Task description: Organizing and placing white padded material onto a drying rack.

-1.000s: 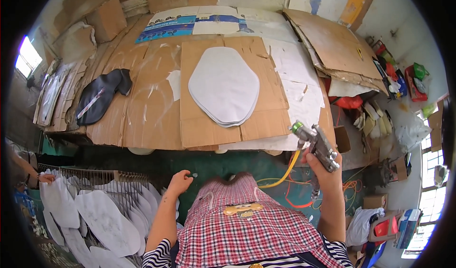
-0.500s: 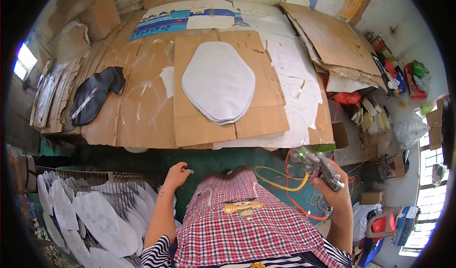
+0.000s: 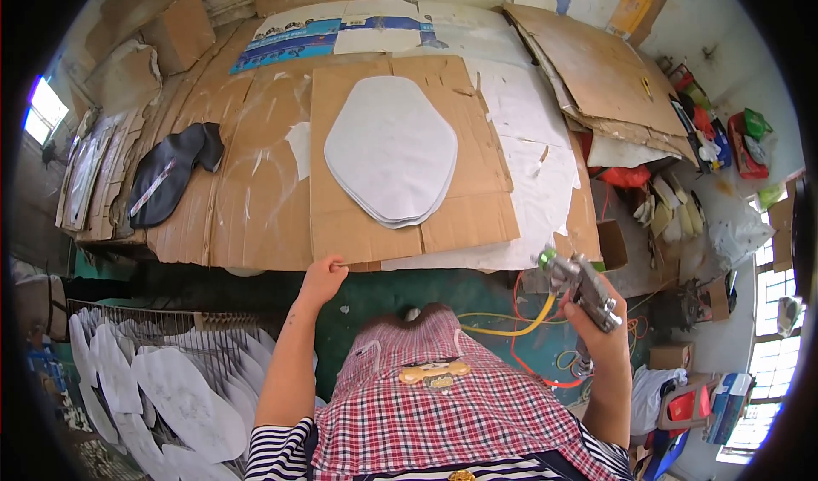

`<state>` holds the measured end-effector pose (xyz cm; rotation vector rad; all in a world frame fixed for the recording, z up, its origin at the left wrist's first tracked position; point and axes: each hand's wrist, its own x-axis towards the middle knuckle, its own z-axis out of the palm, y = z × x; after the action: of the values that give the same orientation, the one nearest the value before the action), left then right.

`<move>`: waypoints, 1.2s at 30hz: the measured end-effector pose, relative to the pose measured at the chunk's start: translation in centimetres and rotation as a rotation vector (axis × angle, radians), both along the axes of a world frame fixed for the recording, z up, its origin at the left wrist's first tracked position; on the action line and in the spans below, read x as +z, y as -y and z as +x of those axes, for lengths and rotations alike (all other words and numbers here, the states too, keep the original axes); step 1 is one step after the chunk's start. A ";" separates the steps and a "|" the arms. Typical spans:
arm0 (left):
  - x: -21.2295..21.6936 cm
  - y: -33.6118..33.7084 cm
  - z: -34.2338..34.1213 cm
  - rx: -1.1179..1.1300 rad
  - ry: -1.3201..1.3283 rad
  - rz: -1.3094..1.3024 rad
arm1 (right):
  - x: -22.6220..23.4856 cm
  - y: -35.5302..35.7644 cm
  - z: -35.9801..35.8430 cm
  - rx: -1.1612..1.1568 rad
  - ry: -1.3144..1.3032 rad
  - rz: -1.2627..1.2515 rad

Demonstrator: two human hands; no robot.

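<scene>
Far left, low: a wire rack (image 3: 128, 323) holding white oval sheets (image 3: 183, 400), stacked and overlapping, beside the person's left arm.

Left on the table: a black piece (image 3: 170, 174) lying on brown cardboard, well apart from both hands.

Left hand (image 3: 322, 278) at the near edge of the cardboard sheet (image 3: 341, 217), fingers curled onto the edge, thumb under or behind it; whether it grips or only touches, cannot tell. Forearm comes up from the lower edge, bare, striped sleeve at the shoulder.

Centre: a stack of white ovals (image 3: 390, 150) lying flat on that cardboard sheet, edges slightly offset, apart from the left hand. White paper (image 3: 532, 183) under and right of the sheet.

Below centre: a red checked apron (image 3: 443, 404) over the person's front, green floor beyond it.

Right: right hand (image 3: 596, 323) clamped round the grip of a metal spray gun (image 3: 579, 281), held off the table, just past its near right corner, nozzle toward the table. A yellow hose (image 3: 511, 328) runs from the gun down to the left; orange cable loops on the floor near it.

Far right: more cardboard (image 3: 588, 63) piled at the table's corner, and mixed clutter (image 3: 707, 140) along the wall.
</scene>
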<state>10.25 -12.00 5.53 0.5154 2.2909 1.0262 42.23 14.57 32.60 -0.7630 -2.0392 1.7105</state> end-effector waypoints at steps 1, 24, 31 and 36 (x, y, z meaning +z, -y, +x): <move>0.2 -0.7 -0.5 0.002 0.007 0.002 | 0.0 -0.2 0.6 -0.001 -0.001 0.004; -0.9 -16.1 -6.1 0.342 -0.324 -0.240 | -0.3 -3.5 0.1 0.070 0.061 0.012; 2.7 -16.2 -5.8 0.364 -0.245 -0.148 | -0.9 -4.5 -1.9 -0.063 -0.042 0.023; 1.7 -16.3 -6.4 0.596 0.075 0.297 | -0.9 -4.9 -0.1 0.097 0.073 0.058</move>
<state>3.85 4.26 7.22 -0.1169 2.2821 1.6505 42.13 19.42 31.66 -0.7290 -2.1984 1.6903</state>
